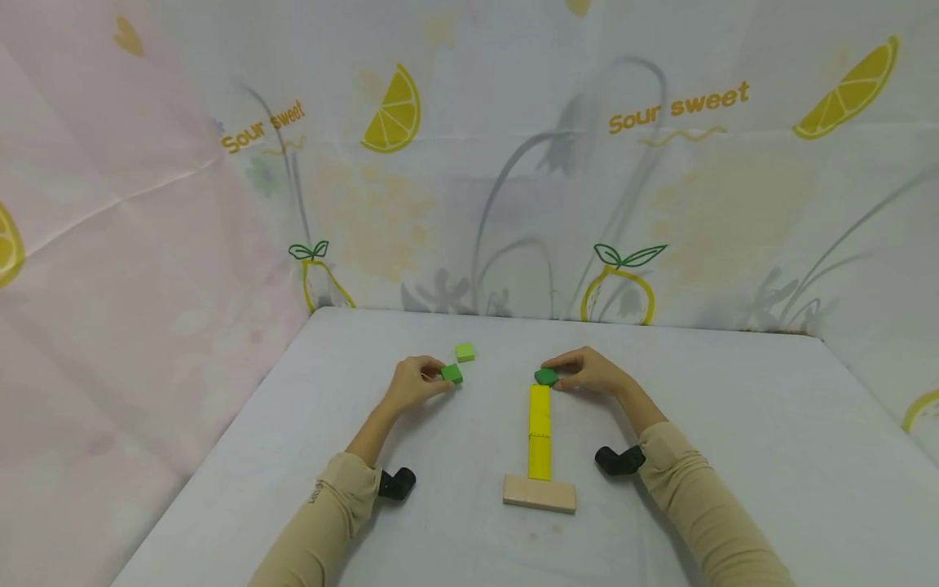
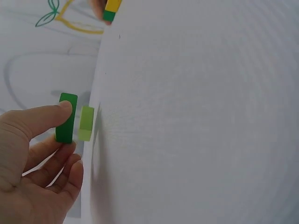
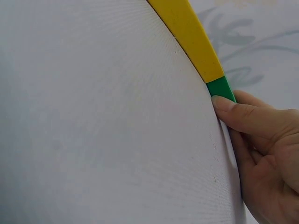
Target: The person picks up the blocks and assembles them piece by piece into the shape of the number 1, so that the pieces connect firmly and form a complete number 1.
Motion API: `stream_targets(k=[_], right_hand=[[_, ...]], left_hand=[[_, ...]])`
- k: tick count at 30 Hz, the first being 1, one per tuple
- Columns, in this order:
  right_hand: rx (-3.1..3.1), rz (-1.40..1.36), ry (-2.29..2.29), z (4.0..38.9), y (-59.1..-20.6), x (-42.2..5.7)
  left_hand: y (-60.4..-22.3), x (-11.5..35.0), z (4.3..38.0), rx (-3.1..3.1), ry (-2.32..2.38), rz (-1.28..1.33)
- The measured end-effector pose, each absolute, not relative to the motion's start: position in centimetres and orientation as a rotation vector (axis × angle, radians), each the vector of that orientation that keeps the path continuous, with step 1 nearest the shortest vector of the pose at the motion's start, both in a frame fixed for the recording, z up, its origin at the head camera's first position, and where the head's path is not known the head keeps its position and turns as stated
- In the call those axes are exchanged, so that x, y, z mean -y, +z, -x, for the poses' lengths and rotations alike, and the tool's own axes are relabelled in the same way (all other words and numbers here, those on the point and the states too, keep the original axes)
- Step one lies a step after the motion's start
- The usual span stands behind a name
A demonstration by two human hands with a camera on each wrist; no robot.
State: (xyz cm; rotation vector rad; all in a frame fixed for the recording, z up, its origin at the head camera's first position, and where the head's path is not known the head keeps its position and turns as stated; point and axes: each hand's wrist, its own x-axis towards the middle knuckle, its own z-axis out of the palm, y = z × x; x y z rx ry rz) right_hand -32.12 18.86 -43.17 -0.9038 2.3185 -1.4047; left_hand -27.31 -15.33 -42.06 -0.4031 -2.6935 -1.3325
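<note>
Right wrist view: the dark green block (image 3: 220, 87) abuts the row of yellow blocks (image 3: 196, 42); the head view alone adds the wooden block (image 1: 539, 494) at the row's near end. The right hand (image 1: 587, 372), angled inward, pinches the dark green block toward the table's (image 1: 734, 399) far edge. The left hand (image 1: 412, 381), thumb opposing fingers, pinches a mid-green block (image 1: 451, 374) near a lime block (image 1: 465, 352), left of the row.

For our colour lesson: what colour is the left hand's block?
Green; the block in the left hand shows best in the left wrist view.
</note>
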Motion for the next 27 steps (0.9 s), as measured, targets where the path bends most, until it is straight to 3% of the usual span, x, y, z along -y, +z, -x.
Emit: stream_targets(k=[27], right_hand=[[-2.304,0.881,-1.422,32.2,-43.5,-18.9]], left_hand=[[-42.1,12.2,27.9,2.658,-1.388,0.475]])
